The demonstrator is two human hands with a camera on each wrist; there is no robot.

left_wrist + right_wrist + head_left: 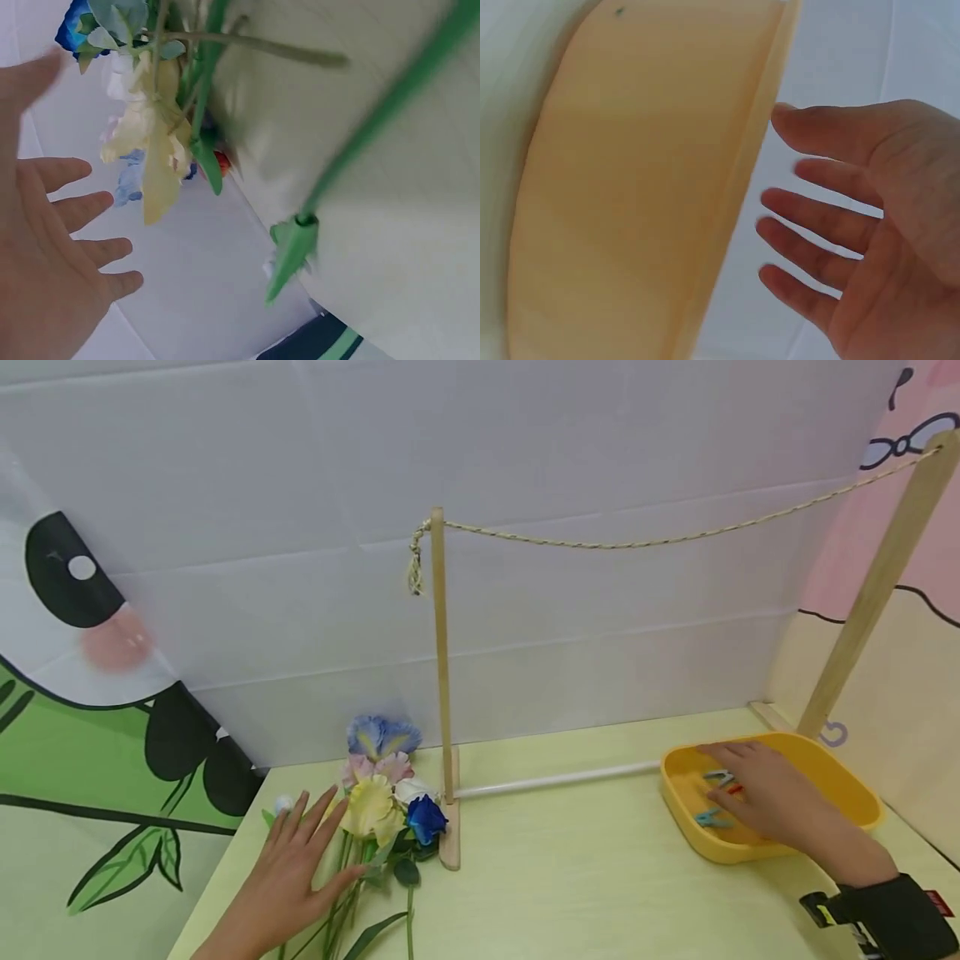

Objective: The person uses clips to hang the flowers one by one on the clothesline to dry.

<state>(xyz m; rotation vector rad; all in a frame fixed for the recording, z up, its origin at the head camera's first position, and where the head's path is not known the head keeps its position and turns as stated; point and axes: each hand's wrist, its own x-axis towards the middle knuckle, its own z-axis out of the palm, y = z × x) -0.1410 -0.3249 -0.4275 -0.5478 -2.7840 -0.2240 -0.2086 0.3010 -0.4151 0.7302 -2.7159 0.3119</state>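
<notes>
On the left of the table lies a bunch of artificial flowers (371,806) in yellow, blue, pink and white with green stems. My left hand (288,872) hovers over its left side, fingers spread; in the left wrist view the hand (60,247) appears apart from the blooms (154,142). At the right stands a yellow basin (701,835) holding several small clothespins (712,818), some teal, some grey and red. Above it is my right hand (776,802), fingers extended and partly hiding the clothespins. The right wrist view shows that hand (870,202) beside the basin's rim, gripping nothing.
Behind stands a wooden frame: a left post (441,652), a right post (873,593) and a sagging rope (622,545) tied between their tops. A white rod (555,779) runs low between the posts. Printed cloth walls (562,635) close off the back and sides.
</notes>
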